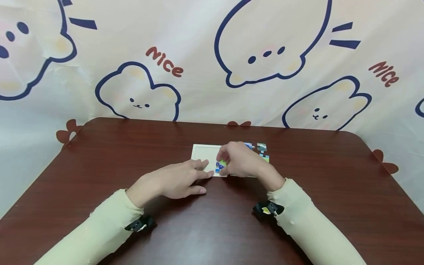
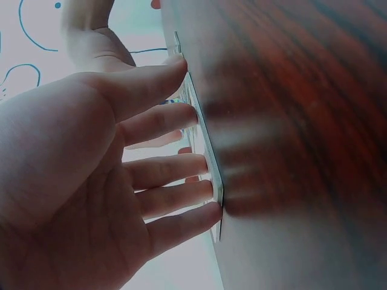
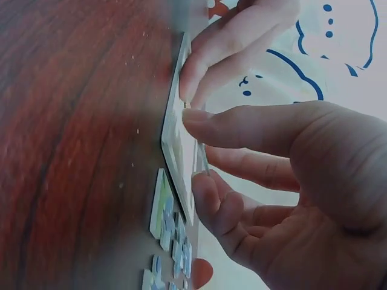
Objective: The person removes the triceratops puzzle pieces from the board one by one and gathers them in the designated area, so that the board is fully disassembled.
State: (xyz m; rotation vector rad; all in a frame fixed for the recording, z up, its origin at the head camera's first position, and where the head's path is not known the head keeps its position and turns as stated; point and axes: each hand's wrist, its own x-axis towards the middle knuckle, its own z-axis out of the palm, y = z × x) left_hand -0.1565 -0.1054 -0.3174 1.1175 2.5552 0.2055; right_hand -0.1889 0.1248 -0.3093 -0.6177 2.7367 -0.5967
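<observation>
A white puzzle frame (image 1: 202, 150), a shallow board with a raised rim, lies flat on the table. My right hand (image 1: 241, 160) is over its right part and pinches a blue and green puzzle piece (image 1: 218, 167) between thumb and fingers. In the right wrist view the piece (image 3: 203, 158) appears edge-on, tilted just above the board. The left hand (image 1: 180, 180) spreads its fairly straight fingers, with fingertips on the near left part of the frame. In the left wrist view those fingertips touch the frame's edge (image 2: 208, 154).
Several loose puzzle pieces (image 1: 261, 147) lie to the right of the frame, partly hidden behind the right hand. The brown wooden table (image 1: 116, 147) runs back to a cloth (image 1: 198, 99) printed with cartoon figures. Each wrist wears a dark strap (image 1: 140, 223).
</observation>
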